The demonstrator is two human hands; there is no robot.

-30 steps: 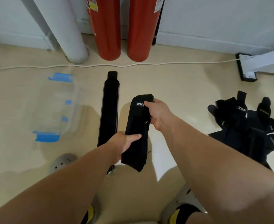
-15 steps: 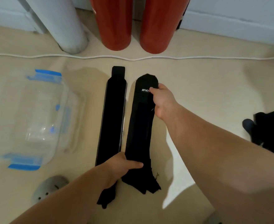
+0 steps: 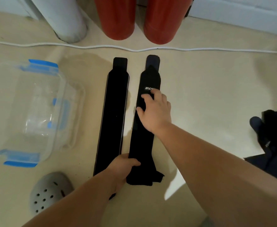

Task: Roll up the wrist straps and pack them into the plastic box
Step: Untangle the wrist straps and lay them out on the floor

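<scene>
Two forearms (image 3: pixel 216 161) are picked up now, rising from the bottom edge of view, and both are left bare along their whole visible length. The left hand (image 3: pixel 121 169) and the right hand (image 3: pixel 155 112) are bare too. Down at the near left of the floor, a grey clog (image 3: pixel 50 192) is seen: a rounded toe, a matte finish, and a scatter of small round and oval vent holes. Whether a foot is inside it cannot be told.

Dim warm light; soft shadows under arms; slight blur, wide-angle edge bending.
</scene>
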